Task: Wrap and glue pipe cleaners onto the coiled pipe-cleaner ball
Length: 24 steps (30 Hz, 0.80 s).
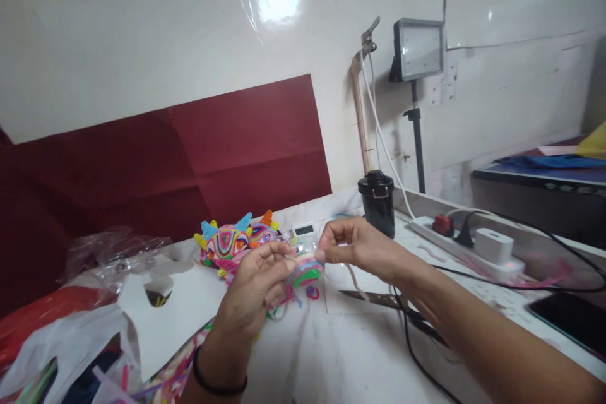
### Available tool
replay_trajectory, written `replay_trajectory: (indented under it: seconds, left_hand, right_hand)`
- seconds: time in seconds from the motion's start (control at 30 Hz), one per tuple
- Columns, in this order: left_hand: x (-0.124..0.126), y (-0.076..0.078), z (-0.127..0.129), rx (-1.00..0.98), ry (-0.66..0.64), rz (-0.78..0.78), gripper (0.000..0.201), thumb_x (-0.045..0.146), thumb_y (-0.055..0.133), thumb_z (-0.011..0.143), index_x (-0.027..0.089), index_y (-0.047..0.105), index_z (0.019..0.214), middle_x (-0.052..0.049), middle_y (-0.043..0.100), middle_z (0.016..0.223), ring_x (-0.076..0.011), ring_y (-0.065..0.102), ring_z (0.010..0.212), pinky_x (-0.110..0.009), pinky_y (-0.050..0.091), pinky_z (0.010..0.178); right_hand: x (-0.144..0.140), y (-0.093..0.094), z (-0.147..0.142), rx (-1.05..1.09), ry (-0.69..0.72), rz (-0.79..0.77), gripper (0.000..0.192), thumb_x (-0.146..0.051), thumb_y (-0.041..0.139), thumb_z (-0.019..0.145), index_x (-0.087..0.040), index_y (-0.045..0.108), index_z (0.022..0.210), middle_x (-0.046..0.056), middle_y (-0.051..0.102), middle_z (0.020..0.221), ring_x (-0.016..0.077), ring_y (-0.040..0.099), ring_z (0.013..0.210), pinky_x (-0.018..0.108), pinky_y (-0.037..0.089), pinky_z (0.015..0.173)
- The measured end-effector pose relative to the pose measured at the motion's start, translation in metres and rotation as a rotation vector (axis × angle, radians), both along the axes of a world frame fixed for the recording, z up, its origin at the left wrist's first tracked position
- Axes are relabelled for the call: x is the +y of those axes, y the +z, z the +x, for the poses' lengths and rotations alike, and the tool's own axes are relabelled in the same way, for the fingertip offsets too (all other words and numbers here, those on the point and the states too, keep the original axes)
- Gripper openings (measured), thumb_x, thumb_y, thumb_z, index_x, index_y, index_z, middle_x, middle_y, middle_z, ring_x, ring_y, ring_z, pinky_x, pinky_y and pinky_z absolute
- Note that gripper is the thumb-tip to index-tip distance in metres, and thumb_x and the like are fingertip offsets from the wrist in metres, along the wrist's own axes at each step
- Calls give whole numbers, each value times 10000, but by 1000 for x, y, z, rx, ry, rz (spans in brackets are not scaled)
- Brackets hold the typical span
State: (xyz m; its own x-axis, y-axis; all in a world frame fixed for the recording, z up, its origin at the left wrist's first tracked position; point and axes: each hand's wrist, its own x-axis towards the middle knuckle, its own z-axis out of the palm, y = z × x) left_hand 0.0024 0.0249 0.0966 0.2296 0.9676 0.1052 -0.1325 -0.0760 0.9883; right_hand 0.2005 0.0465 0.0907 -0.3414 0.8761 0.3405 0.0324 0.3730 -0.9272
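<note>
My left hand (258, 284) holds a small coiled piece of coloured pipe cleaners (307, 273), pink, blue and green, with loose ends hanging below it. My right hand (353, 243) pinches the top edge of the same piece between thumb and fingers. Both hands meet above the white table (341, 353). Just behind them sit finished colourful coiled pipe-cleaner figures (234, 241) with blue, yellow and orange spikes.
Scissors (379, 302) lie under my right wrist. A black cylindrical container (377, 201), a small digital timer (303, 230), a power strip (466, 241) with plugs and cables, and a phone (570, 319) stand right. White card (175, 315), plastic bags and loose pipe cleaners lie left.
</note>
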Motion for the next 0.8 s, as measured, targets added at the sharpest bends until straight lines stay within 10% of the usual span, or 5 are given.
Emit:
replay_trajectory:
  seconds: [0.2,0.37,0.6,0.8]
  left_hand:
    - [0,2,0,10,9,-9,338,250,758,622,170,516,844,152,366,410,15,185,285,-124,178,314]
    - [1,1,-1,2,4,-8,320,242,749,634,171,514,839,153,367,420,20,176,287,-121,187,318]
    - [4,-4,3,5,-8,-22,324,225,758,609,167,520,820,142,393,440,20,212,292,-132,181,325]
    - [6,-8,4,-1,-23,-53,300,230,740,633,168,522,829,137,386,465,17,203,308,-146,157,336]
  right_hand:
    - [5,-3,-2,135,20,-128,350,-325,864,519,-177,594,686,-58,534,608,89,457,548,234,323,534]
    - [3,-2,-2,192,14,-162,486,-264,858,525,-193,616,941,9,608,999,55,460,550,233,337,520]
    - [11,-9,-4,224,111,-210,301,-210,842,531,-153,653,758,-80,534,567,70,457,510,234,344,529]
    - [19,-15,0,271,186,-250,340,-196,860,513,-144,658,782,-50,604,597,78,519,536,233,378,547]
